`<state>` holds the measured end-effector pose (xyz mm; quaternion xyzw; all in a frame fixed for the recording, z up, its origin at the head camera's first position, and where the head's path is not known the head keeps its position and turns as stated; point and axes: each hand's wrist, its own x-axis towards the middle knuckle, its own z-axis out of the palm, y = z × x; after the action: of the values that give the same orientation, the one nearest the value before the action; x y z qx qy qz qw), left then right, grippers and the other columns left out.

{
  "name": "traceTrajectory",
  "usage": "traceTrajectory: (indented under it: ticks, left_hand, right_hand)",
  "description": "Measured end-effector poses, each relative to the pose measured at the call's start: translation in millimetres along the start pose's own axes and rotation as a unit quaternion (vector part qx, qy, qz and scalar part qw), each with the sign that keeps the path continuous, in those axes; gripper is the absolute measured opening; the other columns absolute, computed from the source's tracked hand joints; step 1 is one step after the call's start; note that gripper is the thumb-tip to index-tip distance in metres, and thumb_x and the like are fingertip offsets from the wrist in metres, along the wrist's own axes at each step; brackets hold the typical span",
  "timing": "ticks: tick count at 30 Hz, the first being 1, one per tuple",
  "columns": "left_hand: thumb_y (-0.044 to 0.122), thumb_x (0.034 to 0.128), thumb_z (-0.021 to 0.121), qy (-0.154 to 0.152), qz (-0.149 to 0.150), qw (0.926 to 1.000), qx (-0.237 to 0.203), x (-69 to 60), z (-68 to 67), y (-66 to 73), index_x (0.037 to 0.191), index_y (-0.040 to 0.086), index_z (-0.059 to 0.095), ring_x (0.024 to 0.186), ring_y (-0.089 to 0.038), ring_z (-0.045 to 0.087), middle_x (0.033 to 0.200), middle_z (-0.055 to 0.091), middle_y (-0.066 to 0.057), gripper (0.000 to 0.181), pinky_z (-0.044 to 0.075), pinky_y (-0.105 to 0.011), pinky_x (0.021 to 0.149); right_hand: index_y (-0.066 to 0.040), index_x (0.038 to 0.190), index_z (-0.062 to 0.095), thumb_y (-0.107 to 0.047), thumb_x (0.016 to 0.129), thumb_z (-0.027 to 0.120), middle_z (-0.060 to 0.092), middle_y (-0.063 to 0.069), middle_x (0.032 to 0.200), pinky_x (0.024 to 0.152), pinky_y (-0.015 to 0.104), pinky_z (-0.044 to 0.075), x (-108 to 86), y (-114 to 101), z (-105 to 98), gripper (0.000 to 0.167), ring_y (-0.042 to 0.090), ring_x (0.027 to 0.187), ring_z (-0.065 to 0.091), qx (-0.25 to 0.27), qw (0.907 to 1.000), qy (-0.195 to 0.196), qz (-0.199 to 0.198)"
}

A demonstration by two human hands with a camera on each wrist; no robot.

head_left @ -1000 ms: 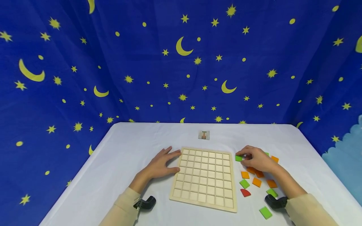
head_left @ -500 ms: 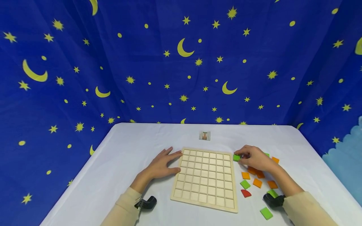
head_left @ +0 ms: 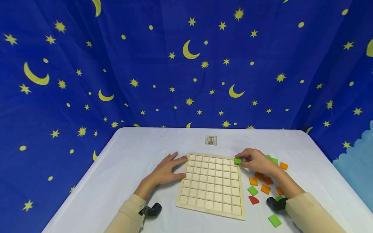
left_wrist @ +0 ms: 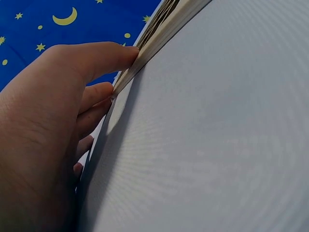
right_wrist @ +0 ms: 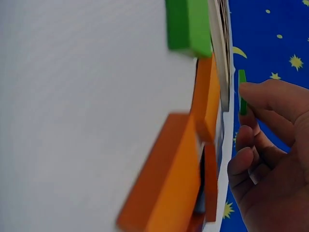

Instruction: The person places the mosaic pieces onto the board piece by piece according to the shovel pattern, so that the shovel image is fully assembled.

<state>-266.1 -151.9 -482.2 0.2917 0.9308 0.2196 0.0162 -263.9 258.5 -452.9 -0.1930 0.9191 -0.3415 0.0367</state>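
A pale wooden grid board [head_left: 214,180] lies in the middle of the table. My left hand [head_left: 166,170] rests at its left edge, fingers spread, the thumb and a fingertip touching the rim; the left wrist view shows the thumb [left_wrist: 113,57] on that edge. Between thumb and fingers my right hand [head_left: 257,161] pinches a square green tile [head_left: 237,160] over the board's far right corner. In the right wrist view the held tile [right_wrist: 242,92] appears edge-on, apart from the board. The cells I can see hold no tiles.
Right of the board lie loose orange tiles [head_left: 265,189], green tiles [head_left: 253,190] and a red quarter-round tile [head_left: 253,200]. A small picture card [head_left: 211,140] lies beyond the board. A blue star-patterned curtain [head_left: 163,64] stands behind the table.
My right hand has carried the green tile left, from beside the board to over its far right corner. The left hand stays at the board's edge.
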Motion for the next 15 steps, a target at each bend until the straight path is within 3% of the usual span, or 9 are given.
traceTrajectory:
  ticks: [15]
  left_hand:
    - [0.061, 0.084, 0.061, -0.005, 0.01, 0.9999, -0.003, 1.3, -1.0, 1.0, 0.145, 0.028, 0.045, 0.144, -0.022, 0.015, 0.148, 0.038, 0.016, 0.071, 0.011, -0.045, 0.116]
  right_hand:
    - [-0.008, 0.114, 0.071, -0.013, 0.083, 0.074, 0.062, -0.002, 0.093, 0.061, 0.03, 0.043, 18.5, -15, 13, 0.031, 0.019, 0.076, 0.049, 0.022, 0.9989, -0.019, -0.036]
